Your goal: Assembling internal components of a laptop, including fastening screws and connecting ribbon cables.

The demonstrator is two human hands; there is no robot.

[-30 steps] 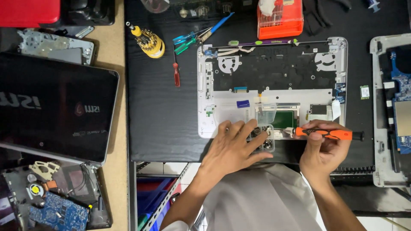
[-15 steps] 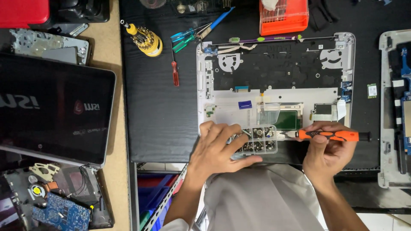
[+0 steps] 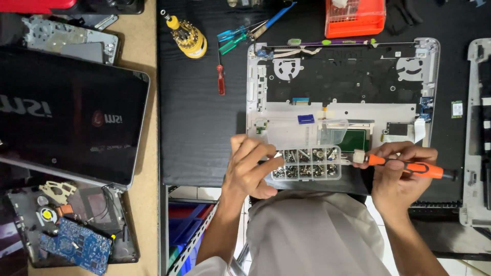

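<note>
Nearest, at the table's near edge: left hand (image 3: 249, 168) with fingers curled, clamped on the left end of a clear compartmented screw box (image 3: 307, 163); right hand (image 3: 396, 171) just right of the box, fingers closed round an orange-handled screwdriver (image 3: 404, 166) with tip at the box's right end. Beyond, touching the box: an opened white laptop base (image 3: 276, 128) on the black mat (image 3: 199, 128). Farther left: red screwdriver (image 3: 221, 79), yellow bit holder (image 3: 189, 38); farther right: orange box (image 3: 355, 18).
</note>
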